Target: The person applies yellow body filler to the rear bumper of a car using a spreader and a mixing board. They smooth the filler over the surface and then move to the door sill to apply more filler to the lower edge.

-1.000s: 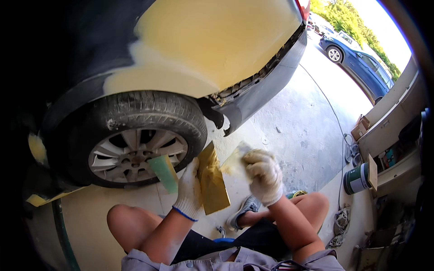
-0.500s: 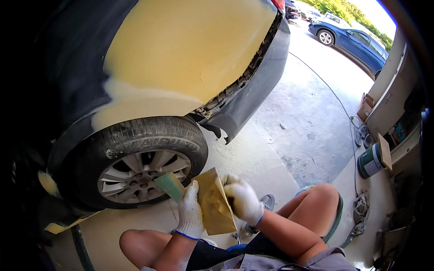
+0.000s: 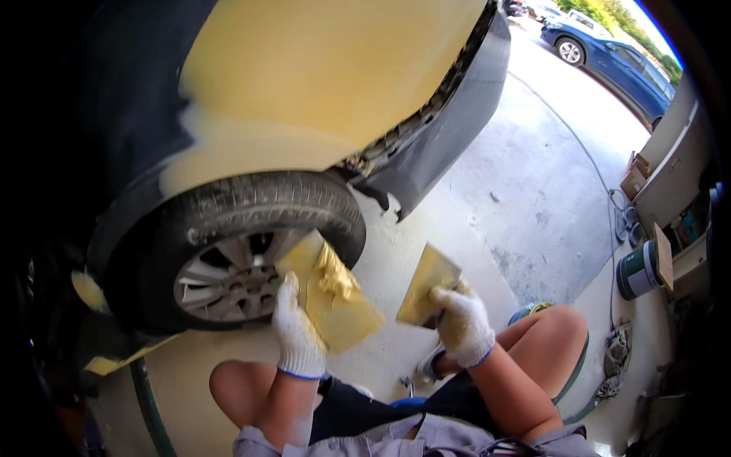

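Note:
My left hand [image 3: 297, 329], in a white knitted glove with yellow smears, grips a flat mixing board [image 3: 346, 324] by its left edge. A thick ridge of yellow putty [image 3: 335, 276] lies along the board's upper part. To the right, my gloved right hand [image 3: 463, 320] is closed on a putty scraper [image 3: 428, 288], its broad blade coated yellow and pointing up and left. The scraper and the board are apart. Beyond both hands stands a dark car's rear quarter panel [image 3: 304, 84], largely covered with smooth yellow filler.
The car's wheel [image 3: 236, 286] is close beyond my left hand. A loose grey bumper [image 3: 457, 114] hangs at the car's rear corner. On the right are a green-and-white bucket [image 3: 638, 273], a hose [image 3: 611, 274] on the floor and a crumpled cloth [image 3: 615, 354]. A blue car [image 3: 617, 65] is parked outside.
My hands have moved apart; the scraper has come away from the board to the right. The board now faces up with its putty showing. The view has shifted slightly.

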`<state>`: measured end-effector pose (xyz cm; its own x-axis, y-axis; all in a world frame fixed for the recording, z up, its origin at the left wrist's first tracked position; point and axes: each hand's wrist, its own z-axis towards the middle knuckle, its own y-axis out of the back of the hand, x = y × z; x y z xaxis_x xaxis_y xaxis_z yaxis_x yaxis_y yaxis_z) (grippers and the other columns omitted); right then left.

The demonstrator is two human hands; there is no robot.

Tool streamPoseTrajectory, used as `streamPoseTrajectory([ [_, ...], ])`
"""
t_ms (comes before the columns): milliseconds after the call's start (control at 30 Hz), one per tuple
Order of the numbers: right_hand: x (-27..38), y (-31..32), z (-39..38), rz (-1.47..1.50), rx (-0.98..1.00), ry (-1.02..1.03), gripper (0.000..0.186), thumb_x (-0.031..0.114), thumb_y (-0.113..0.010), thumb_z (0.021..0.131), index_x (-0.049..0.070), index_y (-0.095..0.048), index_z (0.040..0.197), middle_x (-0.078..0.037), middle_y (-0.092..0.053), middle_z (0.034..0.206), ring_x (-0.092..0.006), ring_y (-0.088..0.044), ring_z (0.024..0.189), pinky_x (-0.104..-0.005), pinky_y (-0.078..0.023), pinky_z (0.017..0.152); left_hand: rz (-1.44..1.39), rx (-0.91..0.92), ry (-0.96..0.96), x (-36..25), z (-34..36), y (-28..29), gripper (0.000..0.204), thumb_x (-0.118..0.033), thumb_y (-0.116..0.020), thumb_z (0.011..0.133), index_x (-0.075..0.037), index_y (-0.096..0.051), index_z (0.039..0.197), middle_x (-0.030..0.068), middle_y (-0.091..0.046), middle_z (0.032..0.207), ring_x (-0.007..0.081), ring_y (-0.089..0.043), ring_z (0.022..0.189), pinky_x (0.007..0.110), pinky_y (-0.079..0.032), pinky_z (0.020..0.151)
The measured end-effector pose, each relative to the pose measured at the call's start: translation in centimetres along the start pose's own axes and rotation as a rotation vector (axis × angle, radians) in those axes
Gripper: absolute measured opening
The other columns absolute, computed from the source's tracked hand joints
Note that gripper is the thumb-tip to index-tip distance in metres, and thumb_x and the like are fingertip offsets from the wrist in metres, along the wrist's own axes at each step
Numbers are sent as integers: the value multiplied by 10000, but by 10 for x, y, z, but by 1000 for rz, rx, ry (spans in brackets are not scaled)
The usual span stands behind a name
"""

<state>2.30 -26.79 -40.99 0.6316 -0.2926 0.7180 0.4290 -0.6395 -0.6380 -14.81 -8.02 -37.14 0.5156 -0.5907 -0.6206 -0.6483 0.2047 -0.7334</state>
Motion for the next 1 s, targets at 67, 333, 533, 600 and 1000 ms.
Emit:
streamPoseTrajectory([
  [67,7,7,-6,-236,6,111,261,9,-645,971,6,-686,1229,-62,-717,1088,-181,-691,966,-316,-548,882,117,-27,-172,3,1,-5,519,-343,-544,1111,-8,-524,1507,157,-618,1445,306,-645,1290,461,-525,1105],
  [333,14,-39,-15,-1363,205,1422,583,110,-786,680,168,-755,1259,-46,-661,1133,-288,-669,1067,-454,-558,916,354,38,-410,1,-16,-9,469,-255,-499,1140,32,-482,1511,167,-601,1433,288,-625,1303,461,-517,1103],
  [533,-12,-61,-5,-1316,313,1369,579,131,-774,679,216,-765,1251,-41,-656,1170,-281,-646,1094,-475,-538,941,516,99,-478,10,-36,-18,441,-194,-549,1125,92,-519,1460,181,-635,1389,254,-649,1254,409,-532,1073],
  [600,-22,-64,-11,-1285,426,1306,481,85,-803,712,203,-785,1178,-42,-664,1126,-276,-656,1057,-450,-546,921,556,77,-551,-4,-39,-10,428,-172,-567,1113,89,-539,1452,179,-648,1377,244,-641,1262,409,-508,1096],
  [1000,-78,-97,36,-96,154,-56,425,9,-622,972,80,-702,1383,-73,-729,1175,-181,-712,1037,-329,-602,900,613,256,-629,-168,-64,3,454,-295,-503,1093,2,-576,1428,132,-645,1381,258,-627,1265,413,-488,1095],
])
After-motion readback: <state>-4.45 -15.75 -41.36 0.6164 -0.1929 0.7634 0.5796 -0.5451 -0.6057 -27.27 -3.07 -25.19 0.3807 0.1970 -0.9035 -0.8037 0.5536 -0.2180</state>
